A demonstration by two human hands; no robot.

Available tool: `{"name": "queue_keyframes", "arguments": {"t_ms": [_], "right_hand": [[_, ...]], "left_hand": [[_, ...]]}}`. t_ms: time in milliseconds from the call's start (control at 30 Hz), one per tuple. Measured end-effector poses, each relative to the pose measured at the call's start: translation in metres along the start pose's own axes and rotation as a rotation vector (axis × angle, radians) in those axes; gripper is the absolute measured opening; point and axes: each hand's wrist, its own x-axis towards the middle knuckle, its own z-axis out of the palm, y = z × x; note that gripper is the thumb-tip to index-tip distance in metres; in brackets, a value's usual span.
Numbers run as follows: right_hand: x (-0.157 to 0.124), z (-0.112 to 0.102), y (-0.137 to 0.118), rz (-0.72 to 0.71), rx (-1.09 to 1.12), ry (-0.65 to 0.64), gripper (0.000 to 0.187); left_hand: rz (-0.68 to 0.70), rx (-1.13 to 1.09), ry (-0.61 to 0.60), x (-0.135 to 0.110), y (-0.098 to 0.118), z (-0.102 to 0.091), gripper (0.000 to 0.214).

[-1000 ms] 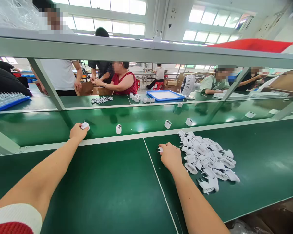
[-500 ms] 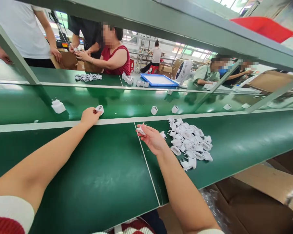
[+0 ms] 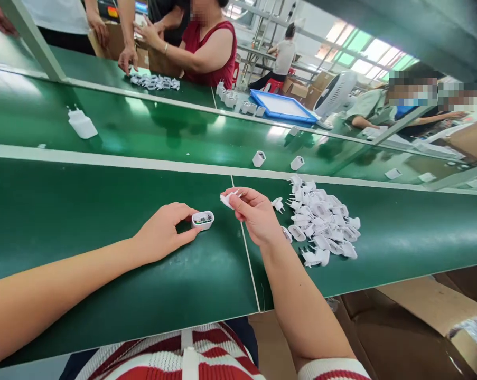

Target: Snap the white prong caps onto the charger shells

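Observation:
My left hand grips a white charger housing by its left end, thumb and fingers on either side. The housing rests on the green bench top; its open end faces up and shows circuit parts inside. To the right of it, my right hand pinches a white plug cover with pins, held just above the bench. A heap of similar white plug covers lies to the right of my right wrist, and one loose plug cover sits between the hand and the heap.
Behind a pale strip runs a green conveyor belt carrying a finished-looking plug charger and two open housings. Across it are co-workers, a blue-rimmed tray and a white fan. A cardboard box stands at lower right.
My left hand has brought the housing from the belt's edge toward me and right, onto the bench near my right hand. My right hand still holds its plug cover. The view has tilted.

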Motion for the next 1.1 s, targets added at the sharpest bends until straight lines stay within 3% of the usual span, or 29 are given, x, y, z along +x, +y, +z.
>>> {"name": "queue_keyframes", "arguments": {"t_ms": [133,267,333,500,600,867,1100], "right_hand": [[-0.005,0.013,0.006,-0.066,-0.067,-0.066,0.029],[-0.011,0.017,0.008,-0.263,-0.363,-0.076,0.020],[-0.016,0.016,0.006,-0.361,-0.495,-0.084,0.030],[-0.025,0.020,-0.001,-0.486,-0.773,-0.135,0.020],[-0.024,0.025,0.002,-0.564,-0.968,-0.191,0.024],[-0.022,0.029,0.005,-0.603,-0.945,-0.136,0.019],[-0.022,0.030,0.007,-0.689,-1.058,-0.188,0.020]], "left_hand": [[0.013,-0.063,-0.010,0.000,-0.011,0.002,0.036],[0.019,-0.118,0.001,0.004,-0.018,0.004,0.038],[0.036,-0.131,-0.003,0.005,-0.018,0.005,0.037],[0.054,-0.134,0.007,0.005,-0.019,0.007,0.039],[0.050,-0.127,0.004,0.005,-0.021,0.008,0.039],[0.037,-0.139,0.000,0.004,-0.021,0.008,0.041],[0.028,-0.163,0.016,0.005,-0.021,0.010,0.038]]}}
